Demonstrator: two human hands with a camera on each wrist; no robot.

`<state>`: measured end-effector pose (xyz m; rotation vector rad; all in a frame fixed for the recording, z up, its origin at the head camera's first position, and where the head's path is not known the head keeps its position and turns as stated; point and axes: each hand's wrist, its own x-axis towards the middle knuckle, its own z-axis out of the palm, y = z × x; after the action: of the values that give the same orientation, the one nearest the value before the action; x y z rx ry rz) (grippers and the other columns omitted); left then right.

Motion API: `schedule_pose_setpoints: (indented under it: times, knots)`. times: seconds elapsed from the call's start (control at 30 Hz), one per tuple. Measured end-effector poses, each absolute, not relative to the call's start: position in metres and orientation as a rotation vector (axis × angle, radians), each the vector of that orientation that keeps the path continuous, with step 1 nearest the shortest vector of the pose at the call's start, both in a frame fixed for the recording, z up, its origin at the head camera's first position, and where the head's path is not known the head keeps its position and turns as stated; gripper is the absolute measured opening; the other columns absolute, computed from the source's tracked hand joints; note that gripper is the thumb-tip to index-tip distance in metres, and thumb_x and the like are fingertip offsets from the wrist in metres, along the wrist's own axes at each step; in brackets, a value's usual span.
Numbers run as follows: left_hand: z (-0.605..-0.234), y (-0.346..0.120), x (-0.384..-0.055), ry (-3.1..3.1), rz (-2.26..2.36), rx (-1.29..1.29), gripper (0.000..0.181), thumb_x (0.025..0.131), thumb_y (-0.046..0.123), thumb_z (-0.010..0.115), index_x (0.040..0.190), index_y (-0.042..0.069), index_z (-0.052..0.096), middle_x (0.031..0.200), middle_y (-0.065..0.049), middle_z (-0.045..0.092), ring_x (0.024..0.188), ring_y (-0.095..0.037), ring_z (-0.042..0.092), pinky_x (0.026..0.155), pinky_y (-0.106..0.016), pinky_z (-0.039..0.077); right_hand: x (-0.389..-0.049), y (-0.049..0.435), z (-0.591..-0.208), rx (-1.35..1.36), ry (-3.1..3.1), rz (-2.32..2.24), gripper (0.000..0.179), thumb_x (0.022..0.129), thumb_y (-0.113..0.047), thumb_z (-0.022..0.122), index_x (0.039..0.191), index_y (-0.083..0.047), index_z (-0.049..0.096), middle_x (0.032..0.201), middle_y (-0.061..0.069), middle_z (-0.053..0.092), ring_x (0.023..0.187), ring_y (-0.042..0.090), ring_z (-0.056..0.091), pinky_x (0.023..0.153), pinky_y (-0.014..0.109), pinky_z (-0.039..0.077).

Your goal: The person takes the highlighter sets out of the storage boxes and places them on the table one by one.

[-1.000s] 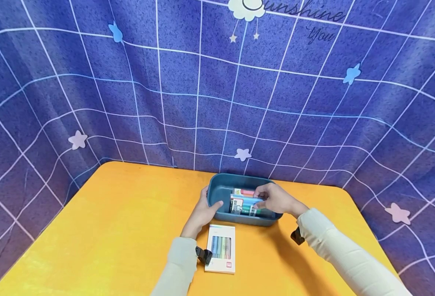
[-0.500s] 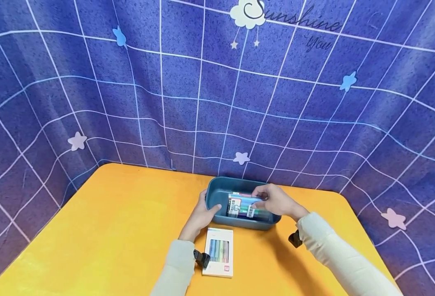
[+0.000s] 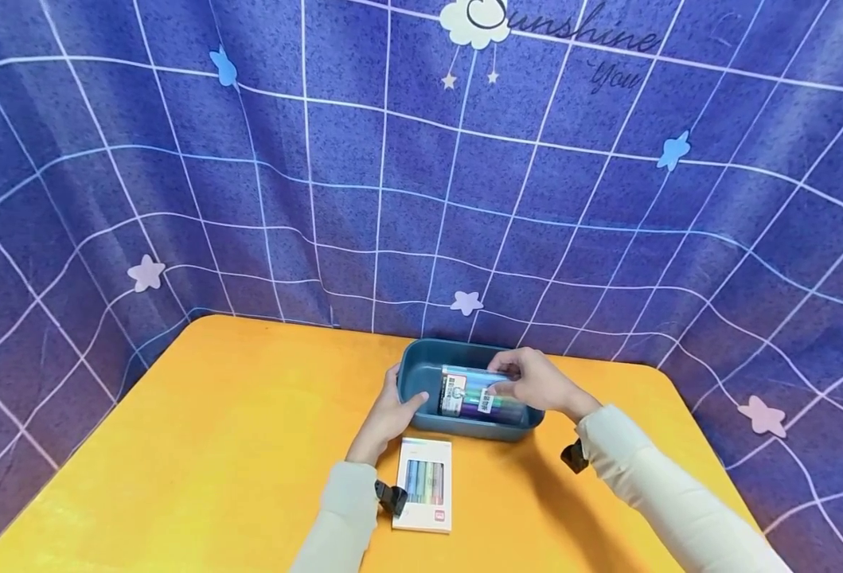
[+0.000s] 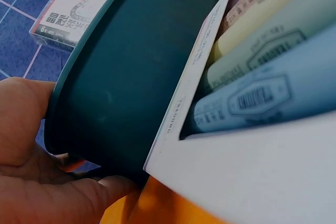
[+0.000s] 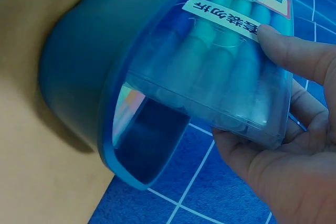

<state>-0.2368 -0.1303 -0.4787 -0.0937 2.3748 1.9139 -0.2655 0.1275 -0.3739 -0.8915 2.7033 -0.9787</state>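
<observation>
A dark teal bin (image 3: pixel 478 430) stands toward the back of the table. My left hand (image 3: pixel 390 410) grips its left end, thumb over the rim, as the left wrist view (image 4: pixel 31 156) shows too. In my right hand (image 3: pixel 541 387), thumb and fingers pinch the right end of a clear pack of highlighters (image 3: pixel 473 395). In the right wrist view the pack of highlighters (image 5: pixel 210 66) is tilted at the bin's opening. Below it, pink and pale colours (image 5: pixel 126 111) show inside the bin. A white windowed box of markers (image 3: pixel 423 516) lies flat in front of the bin.
The yellow table (image 3: pixel 249 414) runs back to a blue curtain (image 3: pixel 364 175) with a grid and stars. A dark wrist camera (image 3: pixel 391 497) on my left wrist hangs over the edge of the white box.
The highlighter pack has tilted in my right hand, its labelled face now turned more toward the head camera. It now hides the reddish pack seen behind it. The left hand keeps its hold.
</observation>
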Motion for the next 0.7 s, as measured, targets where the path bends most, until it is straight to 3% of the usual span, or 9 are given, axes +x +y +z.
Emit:
schedule_pose_setpoints:
  times: [0.7]
  knots:
    - [-0.4796, -0.1299, -0.2416, 2.377, 1.941, -0.087, 0.075, 0.101, 0.023, 0.061, 0.161, 0.017, 0.016, 0.165, -0.018, 0.029, 0.152, -0.042, 0.029, 0.121, -0.067, 0.024, -0.2557, 0.1263, -0.3647, -0.912, 2.734, -1.036, 0.01, 0.089, -0.011, 0.075, 0.098, -0.014, 0.072, 0.09, 0.0, 0.07, 0.077, 0.012, 0.056, 0.074, 0.025, 0.05]
